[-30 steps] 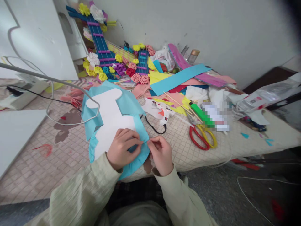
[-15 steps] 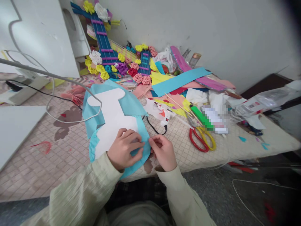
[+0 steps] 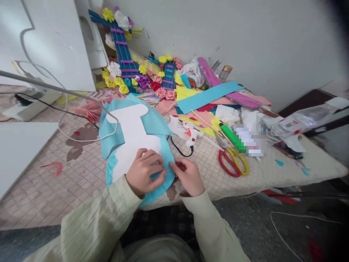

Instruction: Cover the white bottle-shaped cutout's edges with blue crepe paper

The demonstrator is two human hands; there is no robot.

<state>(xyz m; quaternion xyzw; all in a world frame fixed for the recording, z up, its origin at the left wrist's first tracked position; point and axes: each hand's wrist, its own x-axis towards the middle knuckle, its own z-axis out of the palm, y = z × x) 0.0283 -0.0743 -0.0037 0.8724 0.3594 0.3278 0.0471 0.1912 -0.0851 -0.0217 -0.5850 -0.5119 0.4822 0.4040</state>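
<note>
Down at the near edge, the left hand (image 3: 145, 171) bends its fingers over the blue paper (image 3: 152, 123), holding a flap against the white card shape (image 3: 131, 134) that the paper wraps. Just beside it, the right hand (image 3: 188, 177) pinches the same paper's rim between thumb and fingertips. Both rest on the quilted surface (image 3: 81, 160). Beyond lie a glue gun (image 3: 191, 135) and scissors (image 3: 233, 164). By the wall stand a plastic bag (image 3: 191, 70) and a gold-lidded jar (image 3: 225, 72); their contents cannot be told.

Lt-blue paper (image 3: 163, 180), white card (image 3: 133, 140)
</note>
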